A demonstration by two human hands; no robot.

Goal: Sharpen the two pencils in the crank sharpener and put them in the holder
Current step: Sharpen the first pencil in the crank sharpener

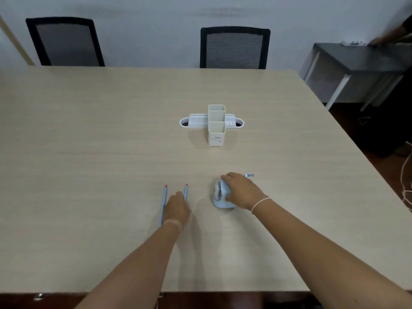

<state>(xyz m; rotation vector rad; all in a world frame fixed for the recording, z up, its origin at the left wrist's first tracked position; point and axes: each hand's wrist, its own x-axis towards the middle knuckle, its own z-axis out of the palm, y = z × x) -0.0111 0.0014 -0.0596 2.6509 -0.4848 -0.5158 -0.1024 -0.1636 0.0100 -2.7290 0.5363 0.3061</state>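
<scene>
Your right hand (242,191) grips the pale-blue plastic crank sharpener (220,195); your left hand (176,207) lies over two blue red-tipped pencils (164,202), its grasp unclear.

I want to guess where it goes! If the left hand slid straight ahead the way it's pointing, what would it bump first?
Probably nothing soon. The left hand points between the two pencils; beyond lies bare table, with the holder off right.

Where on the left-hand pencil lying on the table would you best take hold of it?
Pinch the left pencil mid-shaft from above, fingers either side. It lies flat, red tip pointing away, and its near end is under the left hand.
</scene>
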